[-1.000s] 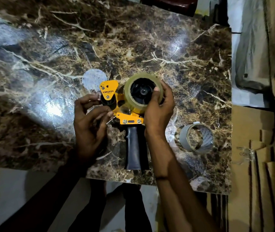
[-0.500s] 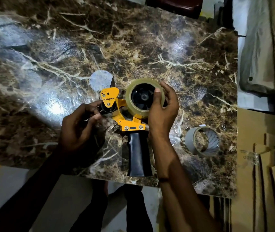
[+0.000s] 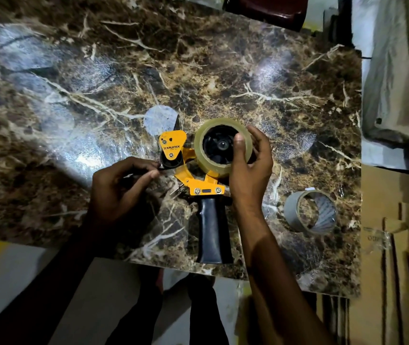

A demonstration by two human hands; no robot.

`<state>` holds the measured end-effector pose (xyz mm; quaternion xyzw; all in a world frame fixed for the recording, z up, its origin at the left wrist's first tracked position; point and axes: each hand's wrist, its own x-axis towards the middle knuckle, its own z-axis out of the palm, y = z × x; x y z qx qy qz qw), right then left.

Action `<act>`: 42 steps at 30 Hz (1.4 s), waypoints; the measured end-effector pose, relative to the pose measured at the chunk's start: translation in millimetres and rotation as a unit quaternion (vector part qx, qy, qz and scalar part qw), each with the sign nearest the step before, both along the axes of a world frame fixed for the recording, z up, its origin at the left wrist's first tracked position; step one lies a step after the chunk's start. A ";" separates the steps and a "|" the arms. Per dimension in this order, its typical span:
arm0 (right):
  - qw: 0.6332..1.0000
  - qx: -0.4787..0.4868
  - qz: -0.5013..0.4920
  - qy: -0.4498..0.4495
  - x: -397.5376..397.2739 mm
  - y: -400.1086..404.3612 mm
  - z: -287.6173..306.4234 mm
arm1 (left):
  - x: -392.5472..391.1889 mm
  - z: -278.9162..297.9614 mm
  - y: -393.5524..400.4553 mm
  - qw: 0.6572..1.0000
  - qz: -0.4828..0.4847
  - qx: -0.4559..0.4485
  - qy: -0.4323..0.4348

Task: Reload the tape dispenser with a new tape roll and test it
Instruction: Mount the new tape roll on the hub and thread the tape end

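Since the new roll (image 3: 223,145) is already sitting on the hub of the dispenser (image 3: 193,178), which lies flat on the table (image 3: 248,70) with its handle (image 3: 213,230) pointing at the person, the fiddly bit looks like threading the tape end. The right hand (image 3: 250,175) cups the roll, thumb pressed on its face and fingers curled round the far edge. The left hand (image 3: 121,188) is pinched closed on something thin right beside the front roller (image 3: 169,161), probably the clear tape end, though I honestly can't make out the film itself.

Handling-wise, my guess: the roll is light and stiff, but its outer face is slick, so gripping by the rim and face like this is the way to go. The loose end is floppy, sticky and loves folding onto itself, so keep it taut and pinch only the very tip. The dispenser is rigid metal and plastic; grab the handle, and stay off the toothed blade up front.

An empty core (image 3: 310,211) sits off to the right, well apart.
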<state>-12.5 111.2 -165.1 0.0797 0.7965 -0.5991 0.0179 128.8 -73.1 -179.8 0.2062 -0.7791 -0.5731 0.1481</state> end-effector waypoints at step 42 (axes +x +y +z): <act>1.000 0.007 0.018 0.018 -1.8 -2.4 -8.6 | -28.3 -0.2 -15.5 0.944 -0.104 -0.281 0.139</act>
